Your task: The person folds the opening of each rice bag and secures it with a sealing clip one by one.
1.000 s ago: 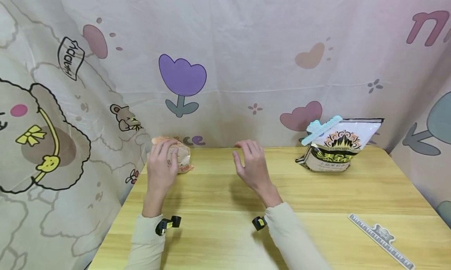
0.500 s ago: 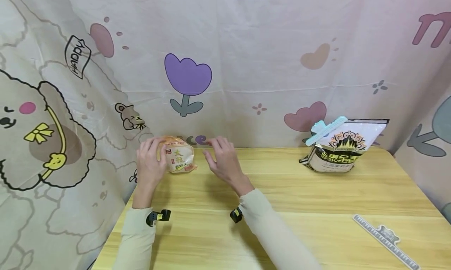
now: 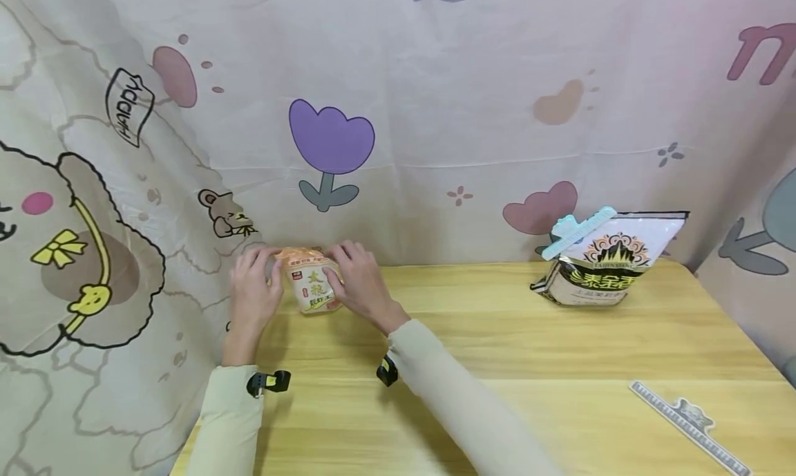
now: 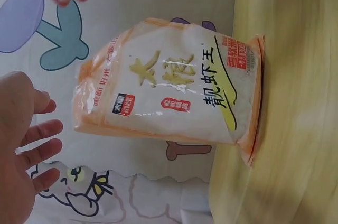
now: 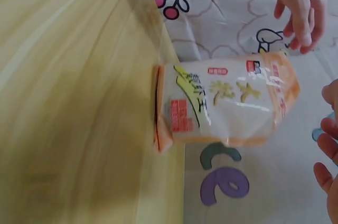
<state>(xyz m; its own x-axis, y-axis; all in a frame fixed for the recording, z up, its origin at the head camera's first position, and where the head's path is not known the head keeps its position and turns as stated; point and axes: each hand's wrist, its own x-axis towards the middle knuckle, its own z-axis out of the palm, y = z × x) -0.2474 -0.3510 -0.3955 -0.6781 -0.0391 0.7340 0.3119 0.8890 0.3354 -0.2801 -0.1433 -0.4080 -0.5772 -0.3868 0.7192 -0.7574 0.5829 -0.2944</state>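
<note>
An orange-and-white rice bag [image 3: 309, 289] stands upright near the back left of the table, its printed front facing me. My left hand [image 3: 251, 293] is at the bag's left side by the top, fingers loosely bent. On the other side, my right hand [image 3: 362, 286] overlaps the bag's right edge in the head view. The left wrist view has a gap between the left hand [image 4: 21, 145] and the bag [image 4: 174, 86]. Likewise, the right wrist view has the right hand [image 5: 328, 150] apart from the bag [image 5: 222, 97]. Neither hand holds anything.
A second rice bag [image 3: 597, 272], white and black, stands at the back right with a light blue clip [image 3: 578, 233] across its top left corner. A grey clip [image 3: 690, 424] lies at the front right of the wooden table [image 3: 497, 351]. Printed cloth hangs behind and at left.
My right hand has moved left to the orange-and-white rice bag. The left hand has shifted left off the bag's front to its side, leaving the print in sight.
</note>
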